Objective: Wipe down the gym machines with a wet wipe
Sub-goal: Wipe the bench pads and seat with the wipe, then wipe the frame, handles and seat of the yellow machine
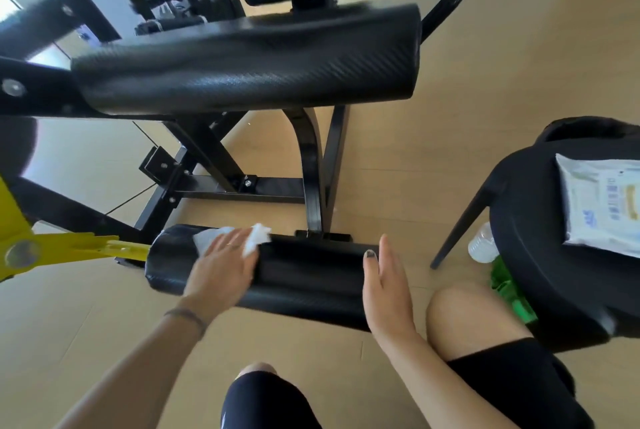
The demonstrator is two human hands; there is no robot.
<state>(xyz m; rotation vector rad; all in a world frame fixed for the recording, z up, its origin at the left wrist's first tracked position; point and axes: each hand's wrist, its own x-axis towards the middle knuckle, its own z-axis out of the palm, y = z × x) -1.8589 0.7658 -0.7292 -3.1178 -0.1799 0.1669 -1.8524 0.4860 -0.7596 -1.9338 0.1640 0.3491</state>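
A tan floor (398, 138) is seen under the black machine frame (207, 186). A white wipe (256, 241) is pressed flat onto the lower roller (311, 276) by the left hand (221, 266) — fingers straight. The right hand (388, 286), flat and holding nothing, is laid against the roller's right end. An upper roller (242, 61) is set above; bare floor lies between. A chair (540, 238) — wipe pack (602, 210) on it — stands right.

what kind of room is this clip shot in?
Most likely a gym. A weight machine with a black steel frame carries padded rollers: the left hand presses a wet wipe on the lower roller, with an upper roller above.
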